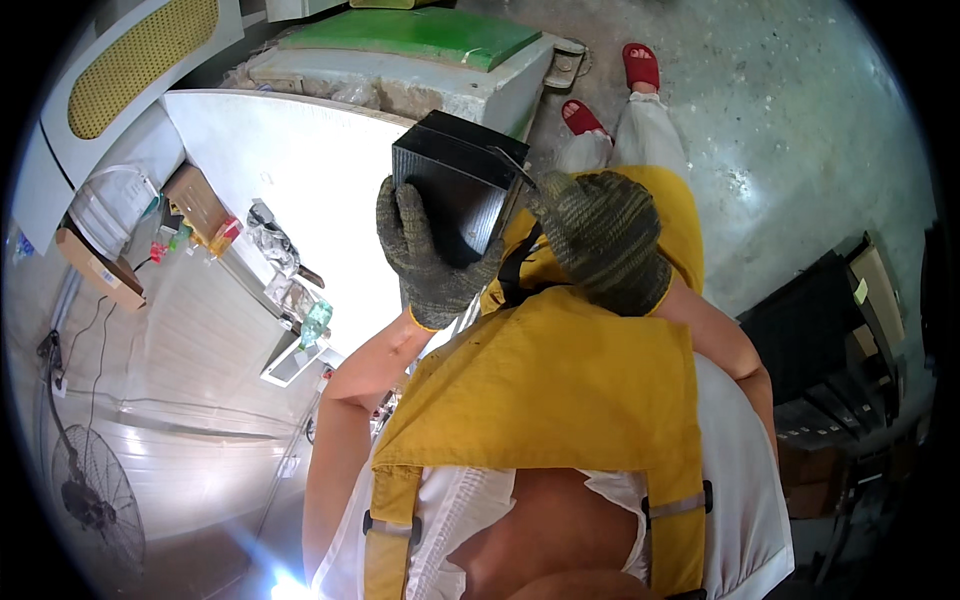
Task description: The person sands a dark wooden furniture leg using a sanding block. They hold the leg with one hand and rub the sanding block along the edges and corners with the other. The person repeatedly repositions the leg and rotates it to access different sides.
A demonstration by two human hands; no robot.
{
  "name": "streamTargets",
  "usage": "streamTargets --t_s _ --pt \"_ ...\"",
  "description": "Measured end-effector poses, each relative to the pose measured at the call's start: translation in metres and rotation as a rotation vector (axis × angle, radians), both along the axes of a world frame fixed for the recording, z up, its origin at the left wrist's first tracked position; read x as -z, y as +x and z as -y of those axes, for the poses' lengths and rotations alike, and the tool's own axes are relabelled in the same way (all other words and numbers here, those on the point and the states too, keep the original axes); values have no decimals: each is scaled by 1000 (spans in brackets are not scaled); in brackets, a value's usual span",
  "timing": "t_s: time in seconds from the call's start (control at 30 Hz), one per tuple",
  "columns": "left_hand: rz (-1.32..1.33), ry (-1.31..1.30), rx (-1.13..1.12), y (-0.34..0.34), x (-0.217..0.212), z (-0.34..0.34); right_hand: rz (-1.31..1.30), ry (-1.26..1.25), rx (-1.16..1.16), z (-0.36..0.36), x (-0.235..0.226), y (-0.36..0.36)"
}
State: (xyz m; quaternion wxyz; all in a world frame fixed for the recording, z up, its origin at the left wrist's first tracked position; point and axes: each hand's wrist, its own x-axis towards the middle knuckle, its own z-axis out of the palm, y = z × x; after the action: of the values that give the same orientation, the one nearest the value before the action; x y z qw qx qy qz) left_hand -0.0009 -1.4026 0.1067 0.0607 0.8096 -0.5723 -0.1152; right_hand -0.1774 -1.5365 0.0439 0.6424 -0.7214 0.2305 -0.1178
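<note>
A dark metal box [455, 190], open at its top end, is held up in front of the yellow apron [560, 390]. It is gripped by the left hand [432, 255], which wears a thick knitted work glove. The fingers [400, 225] are curled round the lower left side of the box, and the thumb side is pressed under it. The right hand [600, 240], gloved the same way, is placed just beside the right edge of the box. It looks closed into a loose fist, but whether it touches the box or a thin rim of it cannot be told, because the glove hides the fingertips.

The long side of the box is pointed up and away from the body, toward the white table [290, 170], and it is tilted a little to the right. The box is carried by the left hand, so that hand is the nearer one. The right hand is found at the upper right corner. Red sandals [610, 90] are seen on the grey floor [800, 130] beyond.
</note>
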Motion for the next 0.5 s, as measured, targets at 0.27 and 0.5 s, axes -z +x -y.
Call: streamTargets --t_s 0.27,0.5 --pt "1 -28 10 1 6 -1 -17 -39 42 12 -15 8" --pt "-13 -54 -11 -2 7 -3 -195 23 -125 25 -25 10"
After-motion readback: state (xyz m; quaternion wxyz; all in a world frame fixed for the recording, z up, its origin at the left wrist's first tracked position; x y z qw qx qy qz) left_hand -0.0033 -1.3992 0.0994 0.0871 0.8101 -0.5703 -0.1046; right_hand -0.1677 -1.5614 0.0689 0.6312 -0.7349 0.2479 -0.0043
